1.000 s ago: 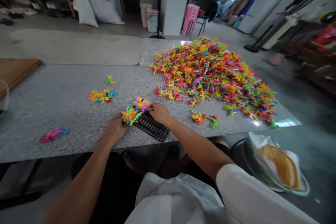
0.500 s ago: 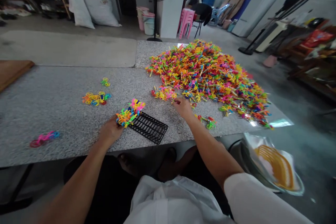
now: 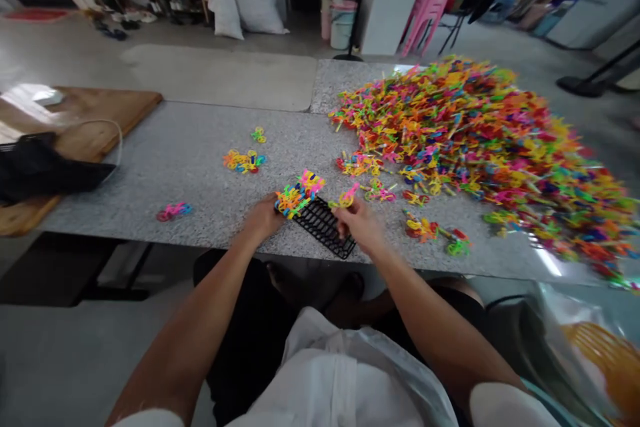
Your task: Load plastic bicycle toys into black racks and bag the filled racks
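Note:
A black plastic grid tray (image 3: 324,226) lies near the front edge of the granite table (image 3: 200,153). Its far-left end is filled with several bright plastic pieces (image 3: 299,192). My left hand (image 3: 264,216) rests at the tray's left end, touching those pieces. My right hand (image 3: 361,221) hovers over the tray's right part and pinches a yellow and pink plastic piece (image 3: 346,197). A big heap of colourful plastic pieces (image 3: 480,140) covers the table's right side.
Small clusters of pieces (image 3: 244,161) and a pink one (image 3: 173,211) lie on the left of the table. A wooden board (image 3: 90,123) with a dark cloth (image 3: 40,170) sits at far left. An orange basket (image 3: 607,353) is low right.
My right hand reached to the edge of the heap, took a piece, and came back over the tray. The camera swung left; my left hand stayed at the tray.

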Tool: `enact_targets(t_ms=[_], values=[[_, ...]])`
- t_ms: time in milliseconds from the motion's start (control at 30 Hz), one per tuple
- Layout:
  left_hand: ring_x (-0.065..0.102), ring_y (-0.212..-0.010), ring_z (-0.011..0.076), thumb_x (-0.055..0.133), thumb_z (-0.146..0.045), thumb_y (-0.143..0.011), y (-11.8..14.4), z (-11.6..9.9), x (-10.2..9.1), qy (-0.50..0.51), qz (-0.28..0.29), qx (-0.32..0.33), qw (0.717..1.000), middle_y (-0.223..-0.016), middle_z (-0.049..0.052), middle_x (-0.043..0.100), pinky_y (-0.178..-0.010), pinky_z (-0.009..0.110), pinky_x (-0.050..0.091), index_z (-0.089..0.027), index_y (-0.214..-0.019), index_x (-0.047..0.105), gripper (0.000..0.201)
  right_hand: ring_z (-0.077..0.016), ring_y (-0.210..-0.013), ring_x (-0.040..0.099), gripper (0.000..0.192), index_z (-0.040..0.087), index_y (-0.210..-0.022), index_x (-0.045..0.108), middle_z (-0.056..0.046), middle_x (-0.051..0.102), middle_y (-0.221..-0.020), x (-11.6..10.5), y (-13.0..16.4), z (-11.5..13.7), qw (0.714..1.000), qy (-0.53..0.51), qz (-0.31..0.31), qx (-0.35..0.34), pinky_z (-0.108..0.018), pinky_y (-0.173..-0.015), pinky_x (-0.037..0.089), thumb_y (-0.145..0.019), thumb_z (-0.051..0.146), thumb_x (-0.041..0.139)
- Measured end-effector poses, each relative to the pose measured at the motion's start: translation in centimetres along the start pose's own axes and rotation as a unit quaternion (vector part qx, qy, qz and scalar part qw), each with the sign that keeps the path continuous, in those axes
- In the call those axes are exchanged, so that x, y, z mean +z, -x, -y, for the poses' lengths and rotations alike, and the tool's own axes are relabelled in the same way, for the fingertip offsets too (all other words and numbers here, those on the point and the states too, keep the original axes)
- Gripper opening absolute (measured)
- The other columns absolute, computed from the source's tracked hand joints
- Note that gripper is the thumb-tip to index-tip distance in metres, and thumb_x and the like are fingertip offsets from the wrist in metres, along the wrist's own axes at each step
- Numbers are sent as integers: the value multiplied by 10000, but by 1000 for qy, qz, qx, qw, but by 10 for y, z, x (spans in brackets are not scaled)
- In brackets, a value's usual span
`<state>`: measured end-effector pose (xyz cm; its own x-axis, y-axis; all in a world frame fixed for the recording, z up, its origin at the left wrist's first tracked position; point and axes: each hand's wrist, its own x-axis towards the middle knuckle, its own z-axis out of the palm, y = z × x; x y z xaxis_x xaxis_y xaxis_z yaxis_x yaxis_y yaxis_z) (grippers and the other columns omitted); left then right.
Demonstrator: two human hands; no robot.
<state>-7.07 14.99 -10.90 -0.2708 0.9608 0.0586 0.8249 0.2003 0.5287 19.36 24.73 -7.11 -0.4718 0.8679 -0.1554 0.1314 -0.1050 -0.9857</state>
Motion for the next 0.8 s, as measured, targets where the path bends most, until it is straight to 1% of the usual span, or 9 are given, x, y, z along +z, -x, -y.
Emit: enact_targets(t_ms=[67,133,233,300,333,433,500,600,800], values=[[730,-1204,276,662,-229,-928,0,1,0,7,6,11,1000,-1327,97,763,-1048,356,573,-219,-1188,795,292,-142,-443,558,263,240,-903,618,71,593,-539,27,9,1,999,27,33,3,-230,-450,463,-867,472,736],[726,-1204,276,688,-233,-909,0,2,0,11,6,9,1000,-1315,90,766,-1049,356,571,-225,-1172,803,287,-159,-493,619,190,231,-884,655,47,627,-566,49,11,0,996,66,46,25,-233,-480,483,-922,413,696],[724,-1196,283,707,-233,-884,2,2,0,14,7,7,1000,-1303,90,767,-1044,364,566,-227,-1181,804,312,-179,-573,686,194,230,-790,668,9,679,-607,66,6,-4,982,171,64,41,-240,-551,500,-970,301,652],[725,-1179,282,700,-245,-891,3,1,0,16,9,11,1000,-1291,90,769,-1032,365,563,-229,-1185,804,313,-200,-680,738,223,227,-761,691,-25,735,-672,69,2,-5,961,269,62,13,-250,-642,516,-979,255,656],[726,-1166,277,696,-253,-897,4,1,0,18,9,12,1000,-1281,88,771,-1020,360,563,-231,-1183,805,308,-215,-751,762,211,223,-783,721,-45,771,-730,70,1,-6,948,314,54,-3,-257,-690,521,-984,248,662],[727,-1117,260,688,-262,-904,4,1,1,19,10,9,1000,-1244,78,778,-977,337,560,-238,-1169,806,292,-249,-939,792,167,201,-958,809,-104,844,-961,71,-1,-6,913,406,39,-28,-271,-791,519,-1009,248,657],[728,-1084,256,688,-261,-900,4,1,1,9,12,4,1000,-1219,76,780,-951,333,558,-235,-1150,807,278,-256,-1004,794,193,185,-1053,827,-128,849,-1057,72,-3,-5,893,447,44,-35,-271,-830,514,-1022,232,642],[734,-1081,267,702,-272,-894,4,1,2,-4,11,-4,1000,-1227,79,778,-944,342,554,-232,-1133,808,265,-268,-1060,791,223,169,-1088,834,-152,845,-1108,75,-4,-4,867,493,58,-41,-274,-872,513,-1042,236,626],[732,-1175,290,686,-301,-898,3,5,2,9,12,9,1000,-1293,85,773,-993,348,553,-229,-1196,800,327,-293,-1111,784,281,136,-1207,810,-188,819,-1211,85,4,-1,839,542,50,-25,-299,-905,542,-1063,279,616]])
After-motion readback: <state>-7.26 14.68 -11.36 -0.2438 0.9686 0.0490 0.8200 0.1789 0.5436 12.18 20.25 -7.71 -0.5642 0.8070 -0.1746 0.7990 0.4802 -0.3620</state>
